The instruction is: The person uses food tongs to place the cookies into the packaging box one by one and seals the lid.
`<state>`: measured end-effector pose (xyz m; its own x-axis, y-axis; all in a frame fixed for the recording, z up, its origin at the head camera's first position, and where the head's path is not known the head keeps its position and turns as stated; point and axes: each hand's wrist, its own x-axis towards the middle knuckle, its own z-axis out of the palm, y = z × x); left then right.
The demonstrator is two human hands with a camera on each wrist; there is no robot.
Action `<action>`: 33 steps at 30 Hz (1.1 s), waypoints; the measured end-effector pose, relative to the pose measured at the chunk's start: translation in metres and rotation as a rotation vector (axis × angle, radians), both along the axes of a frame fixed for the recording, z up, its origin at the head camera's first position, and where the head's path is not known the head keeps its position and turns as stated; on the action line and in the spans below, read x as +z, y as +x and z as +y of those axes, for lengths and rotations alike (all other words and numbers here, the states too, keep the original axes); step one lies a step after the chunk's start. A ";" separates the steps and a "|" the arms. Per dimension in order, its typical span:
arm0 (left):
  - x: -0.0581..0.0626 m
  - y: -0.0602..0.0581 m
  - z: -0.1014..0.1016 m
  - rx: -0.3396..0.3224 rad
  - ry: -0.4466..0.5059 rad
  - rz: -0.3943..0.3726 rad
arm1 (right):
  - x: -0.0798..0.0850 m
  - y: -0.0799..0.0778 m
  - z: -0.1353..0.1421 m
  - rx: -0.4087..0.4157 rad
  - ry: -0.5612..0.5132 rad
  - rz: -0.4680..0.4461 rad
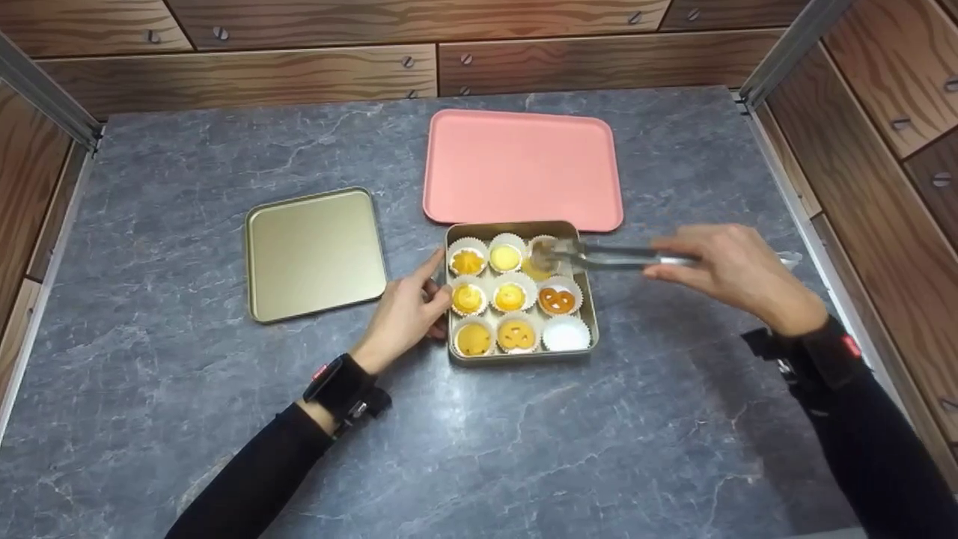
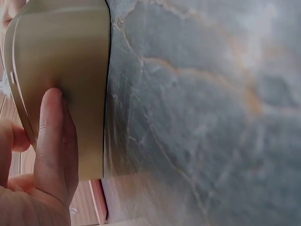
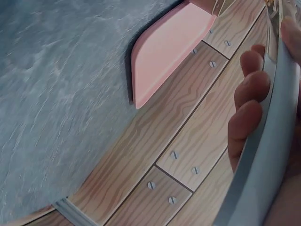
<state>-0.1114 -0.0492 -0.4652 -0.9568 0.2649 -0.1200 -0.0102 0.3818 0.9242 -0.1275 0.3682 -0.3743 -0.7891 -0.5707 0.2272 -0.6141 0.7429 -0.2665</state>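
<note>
A gold metal tin (image 1: 522,359) holds rows of small treats in white paper cups, several of them yellow or orange. My left hand (image 1: 408,311) rests at the tin's left side. In the left wrist view, straight fingers (image 2: 51,141) touch its outer wall, with the thumb near the rim. With my right hand (image 1: 737,273) I grip metal tongs (image 1: 614,256) from the right. Their blurred tips reach over the tin's back right cup; whether they pinch the treat there I cannot tell. A white cup (image 1: 566,334) at the front right shows no coloured treat.
Behind the tin lies a pink tray (image 1: 522,168), bare on top. A square gold lid (image 1: 317,254) lies flat to the left. The grey marbled tabletop (image 1: 479,457) is bordered by wood-patterned panels (image 1: 239,81) at the back and sides.
</note>
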 end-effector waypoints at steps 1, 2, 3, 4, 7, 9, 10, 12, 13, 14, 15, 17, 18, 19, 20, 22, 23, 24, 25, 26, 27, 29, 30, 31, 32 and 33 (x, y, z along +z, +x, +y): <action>0.000 0.000 0.000 -0.001 -0.003 0.004 | 0.001 0.003 0.002 0.011 0.008 -0.008; 0.000 0.000 -0.001 -0.001 -0.004 0.007 | 0.001 0.005 0.004 0.021 0.018 -0.013; -0.001 -0.001 -0.001 -0.002 -0.006 0.010 | 0.001 0.007 0.006 0.031 0.027 -0.018; -0.001 -0.001 -0.001 -0.001 -0.006 0.011 | 0.002 0.009 0.008 0.042 0.035 -0.020; -0.001 -0.001 -0.002 0.002 -0.011 0.009 | 0.005 0.013 0.012 0.091 0.063 0.002; 0.000 -0.001 -0.003 0.002 -0.012 0.006 | 0.008 0.016 0.014 0.133 0.076 0.038; 0.000 -0.001 -0.003 0.002 -0.015 0.007 | 0.010 0.017 0.015 0.152 0.084 0.060; 0.001 -0.001 -0.003 -0.001 -0.021 0.008 | 0.013 0.020 0.016 0.183 0.104 0.103; 0.001 -0.001 -0.003 -0.002 -0.023 0.008 | 0.014 0.022 0.016 0.194 0.112 0.123; 0.001 -0.001 -0.003 -0.004 -0.025 0.009 | 0.015 0.023 0.015 0.201 0.122 0.146; 0.001 -0.001 -0.003 -0.006 -0.025 0.010 | 0.017 0.026 0.014 0.206 0.133 0.172; 0.001 -0.001 -0.003 -0.008 -0.025 0.009 | 0.019 0.030 0.010 0.218 0.151 0.215; 0.001 -0.001 -0.003 -0.008 -0.025 0.009 | 0.020 0.032 0.008 0.225 0.158 0.238; 0.002 -0.001 -0.003 -0.008 -0.025 0.009 | 0.022 0.035 0.006 0.231 0.169 0.259; 0.002 -0.001 -0.003 -0.008 -0.025 0.009 | 0.023 0.037 0.003 0.237 0.181 0.279; 0.002 -0.001 -0.002 -0.005 -0.026 0.012 | 0.026 0.040 -0.003 0.253 0.207 0.310; 0.002 0.000 -0.002 -0.003 -0.027 0.015 | 0.027 0.042 -0.006 0.260 0.221 0.323; 0.002 0.000 -0.002 0.000 -0.025 0.015 | 0.028 0.044 -0.009 0.266 0.237 0.337; 0.002 0.000 -0.002 0.002 -0.026 0.016 | 0.029 0.045 -0.013 0.273 0.251 0.349; 0.002 0.000 -0.002 0.004 -0.026 0.018 | 0.029 0.046 -0.016 0.281 0.263 0.367; 0.002 0.000 -0.001 0.006 -0.026 0.020 | 0.029 0.047 -0.018 0.287 0.278 0.385; 0.002 0.000 -0.001 0.005 -0.029 0.021 | 0.029 0.049 -0.023 0.294 0.296 0.431; 0.002 0.000 0.000 0.004 -0.031 0.021 | 0.028 0.049 -0.024 0.296 0.301 0.454; 0.002 0.000 0.000 0.003 -0.035 0.022 | 0.028 0.050 -0.025 0.297 0.307 0.476; 0.002 0.000 0.000 0.002 -0.036 0.021 | 0.027 0.050 -0.026 0.296 0.314 0.496; 0.002 0.000 0.000 0.001 -0.038 0.019 | 0.026 0.050 -0.027 0.295 0.318 0.511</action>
